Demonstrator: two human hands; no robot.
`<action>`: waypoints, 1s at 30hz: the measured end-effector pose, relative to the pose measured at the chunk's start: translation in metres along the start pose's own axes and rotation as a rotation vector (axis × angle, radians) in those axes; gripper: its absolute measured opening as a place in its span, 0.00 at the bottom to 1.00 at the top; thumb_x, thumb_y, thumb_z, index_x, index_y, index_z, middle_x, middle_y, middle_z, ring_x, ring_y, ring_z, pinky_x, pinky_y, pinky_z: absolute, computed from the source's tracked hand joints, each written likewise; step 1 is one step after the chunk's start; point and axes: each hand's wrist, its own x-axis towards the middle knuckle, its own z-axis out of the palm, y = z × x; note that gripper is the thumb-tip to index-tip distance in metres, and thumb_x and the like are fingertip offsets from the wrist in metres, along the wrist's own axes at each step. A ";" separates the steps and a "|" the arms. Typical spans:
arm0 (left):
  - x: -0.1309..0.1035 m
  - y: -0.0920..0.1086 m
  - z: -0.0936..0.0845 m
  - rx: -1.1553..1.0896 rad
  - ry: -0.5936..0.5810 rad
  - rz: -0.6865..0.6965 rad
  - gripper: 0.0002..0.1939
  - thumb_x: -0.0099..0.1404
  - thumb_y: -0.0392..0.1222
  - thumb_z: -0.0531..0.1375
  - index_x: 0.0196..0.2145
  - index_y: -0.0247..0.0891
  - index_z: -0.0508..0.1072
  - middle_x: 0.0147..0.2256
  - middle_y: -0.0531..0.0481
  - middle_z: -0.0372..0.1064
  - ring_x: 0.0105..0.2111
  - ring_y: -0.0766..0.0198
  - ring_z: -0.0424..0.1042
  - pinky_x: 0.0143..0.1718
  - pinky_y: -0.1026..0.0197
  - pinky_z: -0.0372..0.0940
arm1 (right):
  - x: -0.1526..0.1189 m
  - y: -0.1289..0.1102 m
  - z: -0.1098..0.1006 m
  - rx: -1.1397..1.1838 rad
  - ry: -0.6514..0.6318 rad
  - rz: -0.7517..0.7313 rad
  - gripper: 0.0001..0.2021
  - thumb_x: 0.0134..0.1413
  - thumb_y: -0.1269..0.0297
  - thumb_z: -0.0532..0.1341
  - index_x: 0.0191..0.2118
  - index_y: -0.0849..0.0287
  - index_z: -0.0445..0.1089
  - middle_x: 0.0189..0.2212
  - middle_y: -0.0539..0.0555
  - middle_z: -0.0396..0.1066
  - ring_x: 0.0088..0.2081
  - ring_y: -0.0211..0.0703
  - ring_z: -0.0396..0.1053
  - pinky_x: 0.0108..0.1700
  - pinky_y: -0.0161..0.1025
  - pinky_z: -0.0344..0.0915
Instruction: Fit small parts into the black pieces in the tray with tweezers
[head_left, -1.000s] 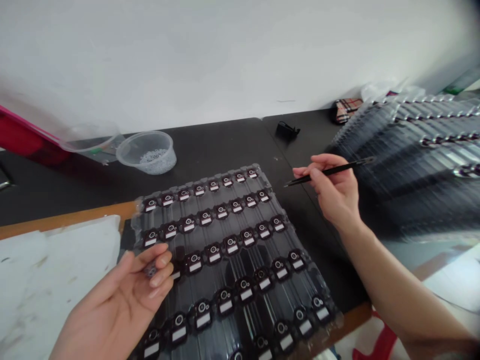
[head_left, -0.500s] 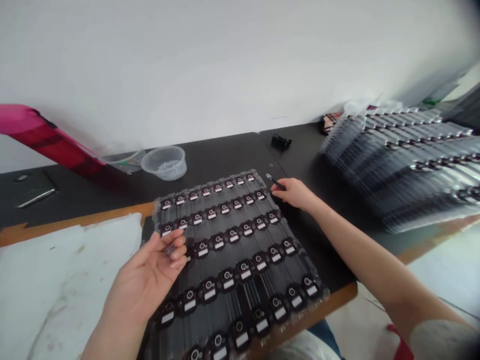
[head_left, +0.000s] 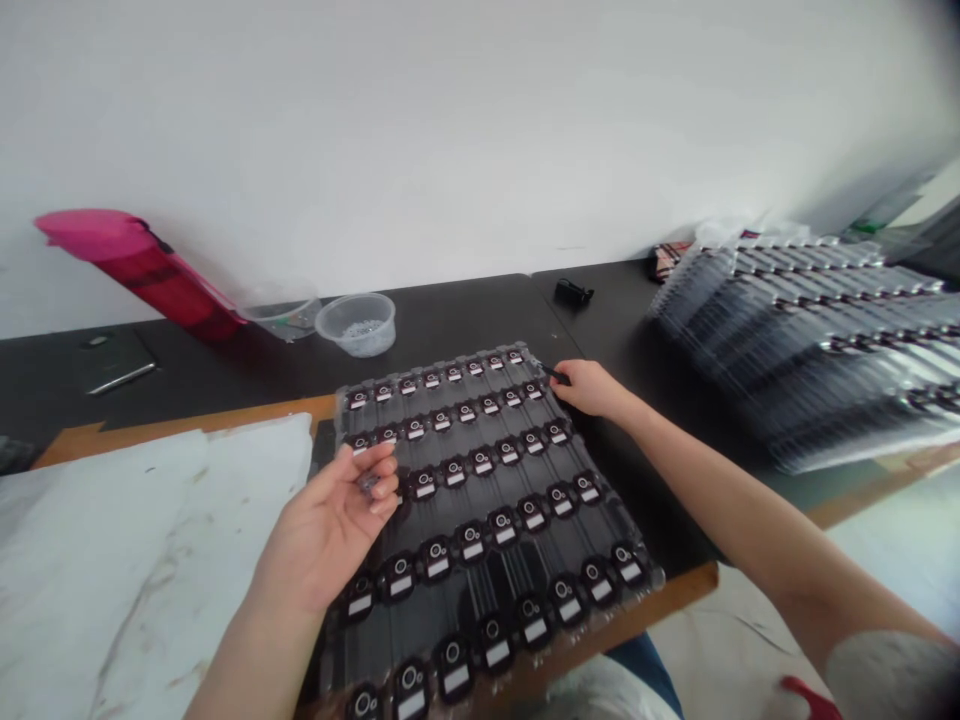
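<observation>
A clear plastic tray [head_left: 517, 560] lies in front of me, with rows of dark rounded parts, each showing a ring and a white rectangle. My left hand [head_left: 330, 525] hovers palm up over its left side, fingers curled around small clear pieces [head_left: 368, 484] too small to name. At the tray's far right corner, my right hand [head_left: 589, 387] grips a slim dark pen-like tool [head_left: 553, 373]. The tool's tip is close to the last part of the back row [head_left: 515, 355]; whether they touch I cannot tell.
Behind the tray stands a clear plastic tub [head_left: 360, 325] of small whitish pieces, beside another clear container [head_left: 289, 315]. A tall stack of filled trays [head_left: 795, 340] is at right. White sheets [head_left: 150, 560] cover the left; a pink-red case [head_left: 165, 270] leans behind. A small black object [head_left: 574, 292] lies farther back.
The view has shifted slightly, so the scene sits a little farther right. The tool's tip has come down closer to the tray's far right corner. My left hand keeps its curled pose.
</observation>
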 end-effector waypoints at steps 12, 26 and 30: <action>-0.012 -0.020 0.007 0.121 -0.229 -0.004 0.08 0.60 0.37 0.58 0.34 0.28 0.74 0.28 0.47 0.64 0.23 0.73 0.62 0.20 0.71 0.55 | -0.056 -0.105 -0.032 0.532 -0.413 -0.185 0.07 0.52 0.62 0.57 0.30 0.60 0.63 0.17 0.43 0.54 0.17 0.30 0.49 0.19 0.28 0.47; -0.013 -0.021 0.006 0.191 -0.313 0.027 0.11 0.54 0.41 0.64 0.28 0.31 0.69 0.24 0.52 0.63 0.19 0.76 0.58 0.18 0.71 0.47 | -0.057 -0.166 0.005 0.168 -0.383 -0.459 0.04 0.50 0.67 0.56 0.29 0.60 0.67 0.21 0.46 0.65 0.23 0.34 0.58 0.24 0.31 0.51; -0.012 -0.022 0.007 0.211 -0.286 0.058 0.11 0.54 0.42 0.64 0.27 0.31 0.68 0.23 0.52 0.62 0.18 0.76 0.57 0.17 0.72 0.46 | -0.059 -0.170 0.007 0.119 -0.302 -0.470 0.05 0.51 0.67 0.56 0.27 0.60 0.64 0.21 0.46 0.63 0.23 0.34 0.57 0.24 0.31 0.50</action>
